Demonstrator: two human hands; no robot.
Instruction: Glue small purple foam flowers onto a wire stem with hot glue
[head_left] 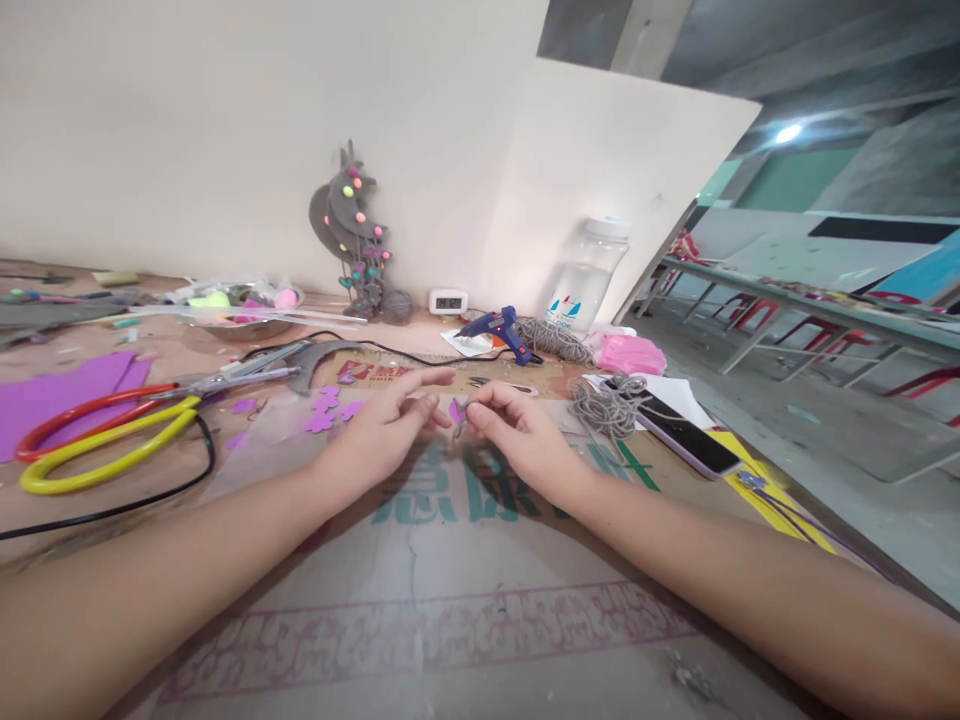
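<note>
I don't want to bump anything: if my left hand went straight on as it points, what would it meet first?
Probably the small purple piece at the fingers of your right hand, beside your left hand, though depth is unclear.

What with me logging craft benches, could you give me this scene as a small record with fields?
right hand: pinches small purple-and-grey piece
left hand: loosely open beside it; contact unclear
left side: red-and-yellow-handled scissors, purple sheets
near left hand: purple cut-outs
beyond hands: blue glue gun, white digital clock
back left: grey crescent ornament with coloured balls
back right: clear bottle, upright, capped
right side: grey yarn beside phone
</note>
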